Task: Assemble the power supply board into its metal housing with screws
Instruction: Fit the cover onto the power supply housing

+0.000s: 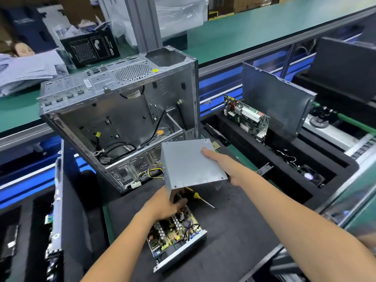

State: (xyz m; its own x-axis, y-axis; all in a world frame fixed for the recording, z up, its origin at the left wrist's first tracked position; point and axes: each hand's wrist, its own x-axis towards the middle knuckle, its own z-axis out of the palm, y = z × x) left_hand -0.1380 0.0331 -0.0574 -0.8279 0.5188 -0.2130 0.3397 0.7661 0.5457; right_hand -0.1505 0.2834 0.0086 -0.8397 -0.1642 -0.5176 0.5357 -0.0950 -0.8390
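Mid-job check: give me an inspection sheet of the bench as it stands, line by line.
Surface: black mat, dusty specks.
Job's things: power supply board sits in its metal base; grey cover held tilted above it, not seated.
Clutter: yellow-handled screwdriver on the mat; no loose screws seen.
Grippers: left hand holds the cover's lower corner; right hand grips its right edge.
Cables: yellow-black wire bundle runs behind the cover.
Surroundings: open computer case behind; foam tray with circuit board at right.

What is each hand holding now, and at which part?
Right hand grips the metal cover by its right edge. Left hand holds the cover's lower left corner, above the board.
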